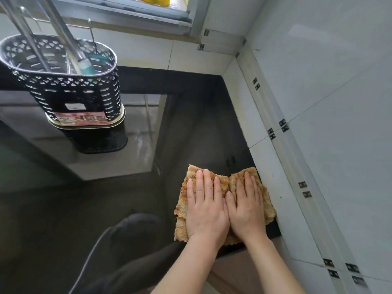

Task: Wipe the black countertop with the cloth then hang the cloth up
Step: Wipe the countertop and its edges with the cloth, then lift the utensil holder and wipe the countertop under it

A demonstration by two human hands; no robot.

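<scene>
Both hands, left hand [204, 205] and right hand [246, 205], lie flat and side by side on the cloth [226, 181], fingers straight, at the black tabletop's [191, 128] near right corner, so unwiped surface stretches away left and forward

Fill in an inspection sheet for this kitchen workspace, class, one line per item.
Surface: black countertop, glossy, reflective.
Job's things: orange-brown cloth lying flat near the right wall.
Clutter: perforated black utensil holder holding metal utensils, at left.
Hands: left hand and right hand side by side, fingers straight, pressing the cloth.
Cables: nothing seen.
Surroundings: white tiled wall at right, window frame above.
</scene>
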